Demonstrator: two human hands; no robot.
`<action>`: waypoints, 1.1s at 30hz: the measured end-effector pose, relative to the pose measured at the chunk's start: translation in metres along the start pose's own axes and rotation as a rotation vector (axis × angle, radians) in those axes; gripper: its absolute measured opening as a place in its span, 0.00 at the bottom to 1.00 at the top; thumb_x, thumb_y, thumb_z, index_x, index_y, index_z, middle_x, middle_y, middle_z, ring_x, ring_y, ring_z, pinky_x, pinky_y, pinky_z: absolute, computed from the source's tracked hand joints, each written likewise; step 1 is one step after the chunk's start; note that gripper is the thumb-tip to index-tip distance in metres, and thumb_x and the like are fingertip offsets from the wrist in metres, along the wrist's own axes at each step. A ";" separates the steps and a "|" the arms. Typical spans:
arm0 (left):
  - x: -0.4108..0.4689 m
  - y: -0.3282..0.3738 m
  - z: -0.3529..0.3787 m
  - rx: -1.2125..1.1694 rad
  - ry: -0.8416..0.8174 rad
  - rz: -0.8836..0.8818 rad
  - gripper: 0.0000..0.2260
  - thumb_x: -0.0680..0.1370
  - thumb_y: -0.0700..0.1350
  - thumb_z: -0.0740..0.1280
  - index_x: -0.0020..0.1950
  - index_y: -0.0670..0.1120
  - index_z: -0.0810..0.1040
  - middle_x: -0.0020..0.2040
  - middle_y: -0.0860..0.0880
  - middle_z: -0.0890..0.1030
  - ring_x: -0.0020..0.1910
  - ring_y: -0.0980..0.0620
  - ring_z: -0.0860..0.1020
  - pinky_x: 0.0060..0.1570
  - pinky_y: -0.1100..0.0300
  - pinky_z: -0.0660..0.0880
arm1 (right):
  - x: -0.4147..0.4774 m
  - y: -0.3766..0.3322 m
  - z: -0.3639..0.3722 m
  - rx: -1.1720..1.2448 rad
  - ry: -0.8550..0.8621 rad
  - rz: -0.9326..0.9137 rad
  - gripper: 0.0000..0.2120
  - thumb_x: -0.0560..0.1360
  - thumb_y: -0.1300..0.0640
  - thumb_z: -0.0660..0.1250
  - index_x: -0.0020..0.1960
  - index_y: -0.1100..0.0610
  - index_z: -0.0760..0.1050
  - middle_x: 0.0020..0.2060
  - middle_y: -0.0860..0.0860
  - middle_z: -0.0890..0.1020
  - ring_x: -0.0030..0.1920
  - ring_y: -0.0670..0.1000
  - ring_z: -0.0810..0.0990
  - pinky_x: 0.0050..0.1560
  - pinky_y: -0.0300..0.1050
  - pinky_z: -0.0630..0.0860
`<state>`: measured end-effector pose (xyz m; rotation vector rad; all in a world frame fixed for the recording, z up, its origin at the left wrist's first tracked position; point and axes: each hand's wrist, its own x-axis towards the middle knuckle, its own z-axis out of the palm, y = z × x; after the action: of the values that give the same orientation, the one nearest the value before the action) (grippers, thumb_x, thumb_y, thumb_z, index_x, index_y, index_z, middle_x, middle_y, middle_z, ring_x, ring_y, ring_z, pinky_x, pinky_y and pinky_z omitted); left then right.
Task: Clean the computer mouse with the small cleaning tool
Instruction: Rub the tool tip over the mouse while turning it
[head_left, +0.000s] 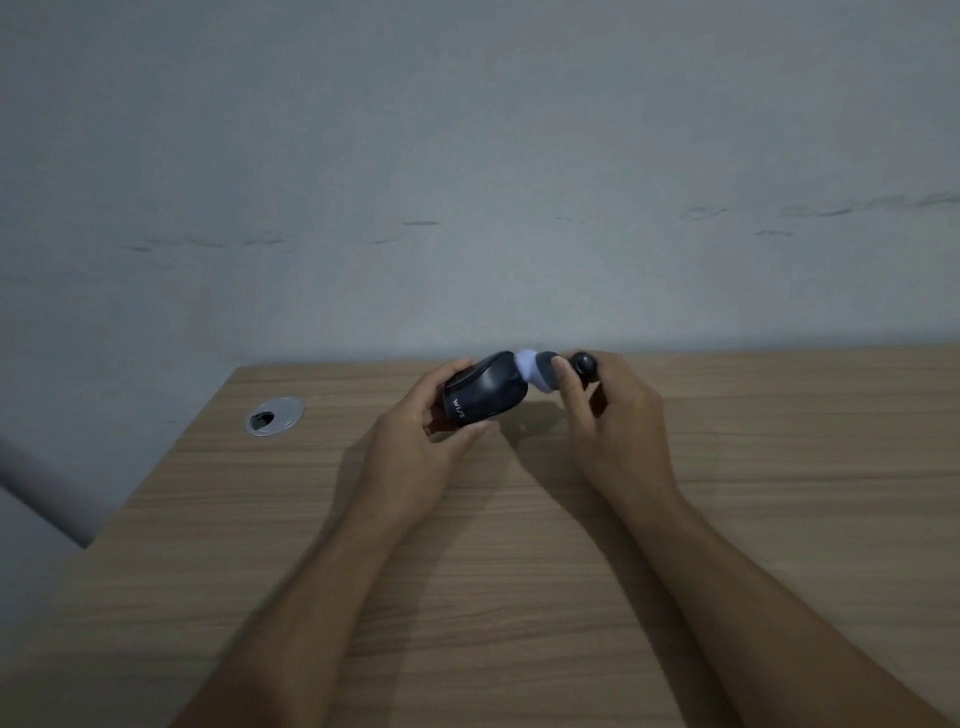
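A dark computer mouse (483, 389) with pale lettering on its rear is lifted above the wooden desk (519, 545), tilted with its front end away from me. My left hand (415, 441) grips it from the left and below. My right hand (613, 415) holds the small cleaning tool (550, 371), a dark stubby handle with a rounded white brush head. The white head presses against the mouse's far right end. Part of the tool's handle is hidden behind my fingers.
A round silver cable grommet (274, 415) is set in the desk at the left. The desk's back edge meets a pale grey wall (467, 182). The desk's left edge runs diagonally, with a grey pipe (41, 493) beyond it.
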<state>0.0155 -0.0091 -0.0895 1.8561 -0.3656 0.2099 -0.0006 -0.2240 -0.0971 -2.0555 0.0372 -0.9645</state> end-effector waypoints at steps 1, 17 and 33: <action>0.000 0.000 0.000 -0.010 -0.006 -0.012 0.32 0.76 0.38 0.81 0.77 0.54 0.78 0.67 0.58 0.86 0.65 0.60 0.85 0.67 0.58 0.80 | -0.001 -0.001 -0.002 0.014 -0.006 0.007 0.11 0.85 0.49 0.71 0.56 0.56 0.85 0.44 0.45 0.84 0.39 0.40 0.78 0.45 0.35 0.75; 0.003 -0.001 -0.004 -0.055 -0.036 -0.085 0.30 0.75 0.42 0.82 0.75 0.52 0.80 0.64 0.55 0.88 0.63 0.55 0.87 0.66 0.53 0.83 | -0.010 -0.017 -0.007 0.072 -0.082 -0.032 0.12 0.85 0.47 0.70 0.53 0.55 0.85 0.38 0.44 0.82 0.35 0.43 0.77 0.40 0.30 0.69; -0.002 0.007 -0.003 0.153 0.078 0.026 0.29 0.73 0.50 0.83 0.73 0.57 0.80 0.61 0.61 0.87 0.57 0.57 0.86 0.60 0.56 0.83 | -0.011 -0.013 -0.001 0.057 -0.107 -0.031 0.08 0.86 0.51 0.70 0.58 0.54 0.86 0.43 0.44 0.82 0.37 0.36 0.77 0.42 0.28 0.68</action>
<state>0.0114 -0.0082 -0.0834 1.9880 -0.3273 0.3357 -0.0127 -0.2130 -0.0942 -2.0575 -0.0781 -0.8637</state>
